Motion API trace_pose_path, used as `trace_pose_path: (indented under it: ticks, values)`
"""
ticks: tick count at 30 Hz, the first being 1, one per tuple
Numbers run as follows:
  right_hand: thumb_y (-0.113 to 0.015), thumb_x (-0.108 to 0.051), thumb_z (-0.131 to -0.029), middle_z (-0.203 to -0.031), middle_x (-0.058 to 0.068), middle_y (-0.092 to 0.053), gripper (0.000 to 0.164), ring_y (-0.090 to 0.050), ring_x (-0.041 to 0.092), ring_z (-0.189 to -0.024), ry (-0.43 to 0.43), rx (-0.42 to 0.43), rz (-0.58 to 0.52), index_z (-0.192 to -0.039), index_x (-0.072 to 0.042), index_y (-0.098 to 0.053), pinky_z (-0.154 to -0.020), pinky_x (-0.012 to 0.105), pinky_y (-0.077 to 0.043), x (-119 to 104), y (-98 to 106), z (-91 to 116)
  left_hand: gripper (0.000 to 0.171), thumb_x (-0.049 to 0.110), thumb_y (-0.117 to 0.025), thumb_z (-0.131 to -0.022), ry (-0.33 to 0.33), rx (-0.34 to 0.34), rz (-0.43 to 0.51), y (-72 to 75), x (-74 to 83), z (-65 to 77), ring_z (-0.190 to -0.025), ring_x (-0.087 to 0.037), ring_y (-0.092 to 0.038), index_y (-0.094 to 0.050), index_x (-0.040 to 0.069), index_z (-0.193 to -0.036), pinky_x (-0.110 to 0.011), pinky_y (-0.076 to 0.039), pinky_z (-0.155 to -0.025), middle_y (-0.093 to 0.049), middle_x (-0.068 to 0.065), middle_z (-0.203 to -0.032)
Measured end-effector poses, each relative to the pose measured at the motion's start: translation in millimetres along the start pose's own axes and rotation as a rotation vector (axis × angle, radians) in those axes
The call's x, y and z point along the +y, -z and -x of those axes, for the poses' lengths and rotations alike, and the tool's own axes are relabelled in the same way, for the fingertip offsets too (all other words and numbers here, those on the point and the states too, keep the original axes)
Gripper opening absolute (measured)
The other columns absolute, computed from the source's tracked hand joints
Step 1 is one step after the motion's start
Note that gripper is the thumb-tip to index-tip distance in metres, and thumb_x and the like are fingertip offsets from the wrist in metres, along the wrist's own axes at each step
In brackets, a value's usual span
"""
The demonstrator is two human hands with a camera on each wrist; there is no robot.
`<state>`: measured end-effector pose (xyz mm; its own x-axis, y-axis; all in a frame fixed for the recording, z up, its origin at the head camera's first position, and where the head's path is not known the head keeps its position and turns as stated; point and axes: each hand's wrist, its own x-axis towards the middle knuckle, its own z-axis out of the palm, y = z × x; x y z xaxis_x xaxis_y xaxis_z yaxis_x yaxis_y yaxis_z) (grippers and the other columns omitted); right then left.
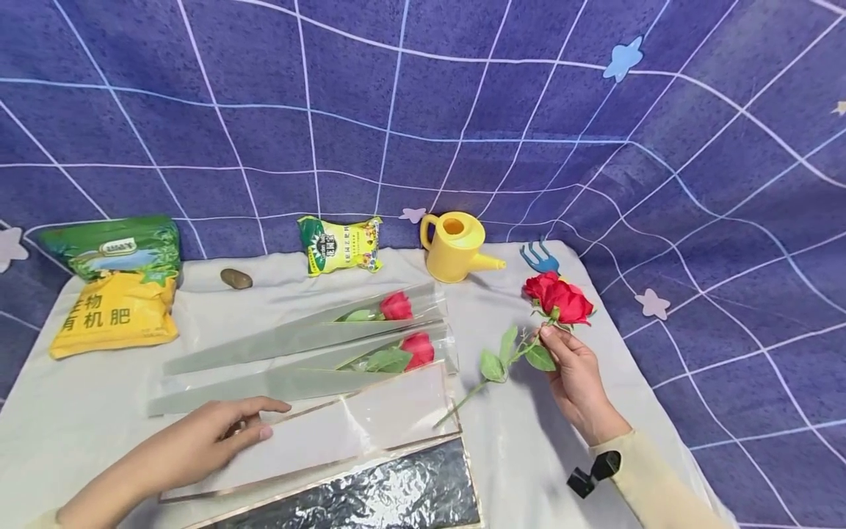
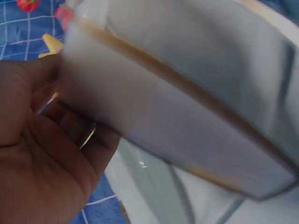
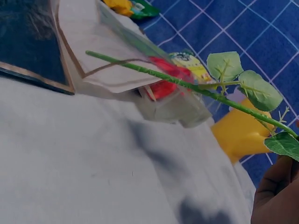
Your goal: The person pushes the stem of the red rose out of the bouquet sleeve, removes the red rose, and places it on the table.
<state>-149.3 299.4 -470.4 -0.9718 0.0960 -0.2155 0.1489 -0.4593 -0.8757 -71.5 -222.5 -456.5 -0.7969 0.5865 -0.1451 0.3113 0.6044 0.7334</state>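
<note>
My right hand (image 1: 578, 378) pinches the stem of a red rose (image 1: 562, 297) just under its bloom, with the leafy stem slanting down to the left. In the right wrist view, the green stem (image 3: 177, 81) crosses above the table while the bloom is out of sight. My left hand (image 1: 211, 441) lies over a white flower sleeve (image 1: 390, 411) with gold-brown edging, thumb and index finger apart. Blur in the left wrist view hides how firmly the fingers touch the sleeve (image 2: 177, 126). Under that sleeve's front edge lies a black flower sleeve (image 1: 396, 492).
Two wrapped red roses (image 1: 418, 351) lie in grey-green sleeves behind the white one. At the back stand a yellow watering can (image 1: 452, 250), a small yellow-green packet (image 1: 340, 245), a brown stone (image 1: 236, 278), a blue rake head (image 1: 540, 258) and a large fertilizer bag (image 1: 119, 294).
</note>
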Motion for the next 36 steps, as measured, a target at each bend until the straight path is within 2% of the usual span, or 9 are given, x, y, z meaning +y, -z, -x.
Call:
trace_pose_path:
  ticks: [3,8,13,18,21,25,28,33,36]
  values:
    - [-0.067,-0.015,-0.088,-0.098,0.007,-0.068,0.017,-0.064,0.014,-0.087,-0.019,-0.007,0.004,-0.101,-0.005,-0.065,-0.072,0.027,-0.052,1,-3,4,0.030,0.034,-0.051,-0.097,0.001,0.007,-0.003,3.4,4.6,-3.2,-0.064,-0.001,-0.051,-0.056,0.026,-0.125,-0.024,-0.042,-0.059,-0.056,0.014,-0.075]
    - [-0.067,-0.015,-0.088,-0.098,0.007,-0.068,0.015,-0.065,0.013,-0.085,-0.026,0.001,0.004,-0.100,-0.006,-0.067,-0.071,0.027,-0.052,4,-4,6,0.035,0.041,-0.051,-0.095,0.055,-0.018,-0.047,7.1,6.5,-3.3,-0.072,0.000,-0.054,-0.057,0.021,-0.123,-0.029,-0.046,-0.065,-0.056,0.018,-0.076]
    - [-0.066,-0.012,-0.089,-0.093,0.007,-0.069,0.014,-0.065,0.013,-0.080,0.002,0.007,0.033,-0.100,-0.004,-0.068,-0.068,0.028,-0.053,-3,5,2,0.041,0.046,-0.055,-0.091,0.126,-0.048,-0.145,3.2,-0.1,-1.5,-0.060,0.001,-0.047,-0.059,0.018,-0.120,-0.026,-0.041,-0.057,-0.051,0.018,-0.068]
    - [-0.061,-0.008,-0.091,-0.087,0.003,-0.068,0.009,-0.064,0.011,-0.075,-0.055,-0.126,0.189,-0.098,-0.005,-0.067,-0.063,0.025,-0.052,-28,24,-13,0.039,0.052,-0.060,-0.084,0.216,-0.032,-0.297,-6.6,-5.6,4.0,-0.064,0.002,-0.047,-0.062,0.029,-0.116,-0.029,-0.041,-0.057,-0.049,0.022,-0.071]
    - [-0.060,-0.005,-0.091,-0.087,0.003,-0.067,0.010,-0.063,0.010,-0.075,-0.050,-0.212,0.305,-0.098,-0.003,-0.068,-0.062,0.025,-0.052,-45,32,-23,0.036,0.050,-0.065,-0.081,0.251,-0.025,-0.331,-9.0,-8.1,5.3,-0.074,0.001,-0.052,-0.062,0.034,-0.113,-0.033,-0.044,-0.061,-0.056,0.023,-0.083]
    - [-0.063,-0.005,-0.089,-0.089,0.004,-0.067,0.012,-0.063,0.012,-0.076,0.004,-0.243,0.389,-0.099,0.000,-0.067,-0.065,0.026,-0.053,-66,35,-35,0.032,0.043,-0.068,-0.081,0.257,-0.037,-0.324,-12.5,-11.0,5.6,-0.077,0.002,-0.054,-0.063,0.036,-0.112,-0.034,-0.046,-0.062,-0.059,0.023,-0.090]
    - [-0.067,-0.009,-0.087,-0.090,0.005,-0.068,0.019,-0.063,0.011,-0.077,0.002,-0.266,0.562,-0.101,0.004,-0.066,-0.066,0.026,-0.052,-76,39,-45,0.031,0.040,-0.069,-0.081,0.260,-0.050,-0.317,-16.4,-12.6,5.7,-0.082,0.000,-0.056,-0.063,0.038,-0.111,-0.035,-0.048,-0.065,-0.061,0.022,-0.094]
    - [-0.072,-0.019,-0.084,-0.091,0.008,-0.069,0.030,-0.062,0.010,-0.079,0.027,-0.317,1.022,-0.102,0.004,-0.068,-0.068,0.024,-0.049,-69,43,-56,0.032,0.038,-0.069,-0.082,0.205,-0.066,-0.335,-19.4,-17.0,6.2,-0.096,-0.010,-0.060,-0.064,0.039,-0.114,-0.038,-0.050,-0.072,-0.063,0.019,-0.104]
    - [-0.072,-0.017,-0.084,-0.092,0.011,-0.069,0.026,-0.061,0.009,-0.079,0.043,-0.330,1.150,-0.099,0.003,-0.069,-0.067,0.022,-0.048,-62,41,-63,0.032,0.037,-0.067,-0.084,0.142,-0.069,-0.349,-19.6,-20.6,7.0,-0.097,-0.012,-0.060,-0.063,0.038,-0.117,-0.038,-0.050,-0.072,-0.063,0.019,-0.105]
